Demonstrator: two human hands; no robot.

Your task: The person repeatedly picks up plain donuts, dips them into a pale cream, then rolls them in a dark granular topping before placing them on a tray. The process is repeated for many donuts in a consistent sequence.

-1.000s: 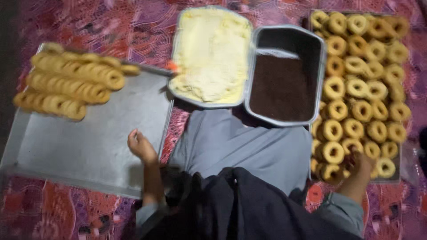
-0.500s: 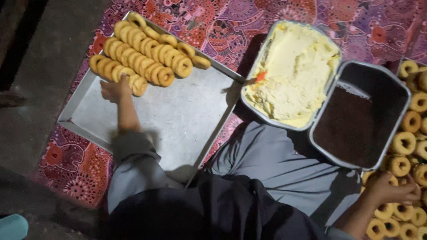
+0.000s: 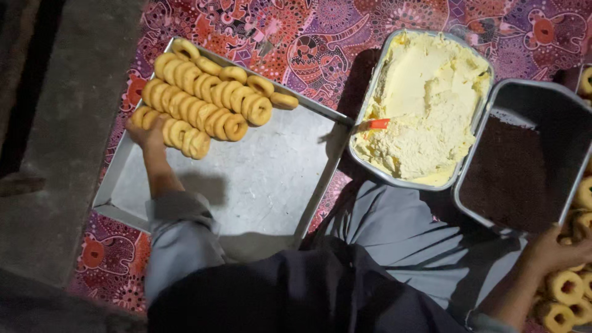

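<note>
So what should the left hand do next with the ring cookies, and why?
Probably let go and draw back. The left hand is already at the near row of ring cookies on the metal tray, so that piece looks placed, while the right hand rests on the loose rings by the dark tub.

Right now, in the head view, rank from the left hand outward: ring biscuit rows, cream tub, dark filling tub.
1. Rows of golden ring biscuits, touching the left hand.
2. Metal tub of pale yellow cream, centre-right.
3. Metal tub of dark brown filling, far right.
</note>
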